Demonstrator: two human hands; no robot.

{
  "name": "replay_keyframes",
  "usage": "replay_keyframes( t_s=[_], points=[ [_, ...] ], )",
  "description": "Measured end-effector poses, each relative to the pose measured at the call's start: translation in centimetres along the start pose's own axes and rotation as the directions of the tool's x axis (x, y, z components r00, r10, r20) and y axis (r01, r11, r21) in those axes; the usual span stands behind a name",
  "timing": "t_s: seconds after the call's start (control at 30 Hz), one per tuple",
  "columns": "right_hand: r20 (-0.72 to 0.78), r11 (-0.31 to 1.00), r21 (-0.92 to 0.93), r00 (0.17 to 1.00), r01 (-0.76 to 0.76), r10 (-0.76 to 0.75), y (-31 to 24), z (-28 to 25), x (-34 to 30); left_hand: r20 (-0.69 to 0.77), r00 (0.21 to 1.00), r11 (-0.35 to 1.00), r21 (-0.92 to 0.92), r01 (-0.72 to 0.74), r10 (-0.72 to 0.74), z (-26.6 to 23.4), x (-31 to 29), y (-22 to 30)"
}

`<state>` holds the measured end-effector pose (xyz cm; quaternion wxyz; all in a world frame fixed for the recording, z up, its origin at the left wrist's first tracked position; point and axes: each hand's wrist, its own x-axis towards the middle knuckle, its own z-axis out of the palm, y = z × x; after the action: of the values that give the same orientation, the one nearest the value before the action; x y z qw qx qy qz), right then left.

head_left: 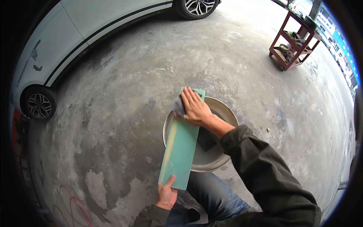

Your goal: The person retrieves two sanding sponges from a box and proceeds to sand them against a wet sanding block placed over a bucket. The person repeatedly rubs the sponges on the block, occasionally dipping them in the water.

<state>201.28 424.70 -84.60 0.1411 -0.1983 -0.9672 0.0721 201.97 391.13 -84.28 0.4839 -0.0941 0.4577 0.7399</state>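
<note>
A long pale-green board (179, 151) with a yellowish stripe along its left side slants over a round metal basin (216, 166). My left hand (167, 195) grips the board's near end, thumb on top. Toward the far end, my right hand (195, 108) presses a grey sheet (178, 106), which looks like sandpaper, against the board's face. Its fingers lie stretched over the sheet, partly covering it. Inside the basin, a dark flat piece (206, 139) rests in what looks like shallow water; the board hides part of the basin.
A pale car (75, 38) with scuffed patches stands at the upper left. At the upper right is a dark red wheeled cart (290, 49) carrying tools and odds and ends. A thin red hose (77, 202) curls on the stained concrete floor (113, 125) at the lower left.
</note>
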Motion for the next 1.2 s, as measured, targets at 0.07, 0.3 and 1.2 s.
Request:
replay_keyframes(
  t_s=[0.07, 0.3, 1.2],
  points=[
    [-0.024, 0.989, -0.07, 0.991, -0.132, 0.131, -1.5, 0.3, 1.0, 0.002, 1.0, 1.0, 0.008, 0.015, -0.015, -0.2, 0.1, 0.1],
    [0.068, 0.984, -0.159, 0.995, 0.081, -0.07, 1.8, -0.4, -0.4, -0.032, 0.999, 1.0, -0.005, 0.012, -0.012, 0.0, -0.3, 0.1],
    [0.05, 0.994, -0.058, 0.994, -0.098, 0.101, -1.3, 1.1, 3.0, -0.087, 0.996, 1.0, -0.017, 0.018, -0.02, 0.2, -1.7, -0.1]
  ],
)
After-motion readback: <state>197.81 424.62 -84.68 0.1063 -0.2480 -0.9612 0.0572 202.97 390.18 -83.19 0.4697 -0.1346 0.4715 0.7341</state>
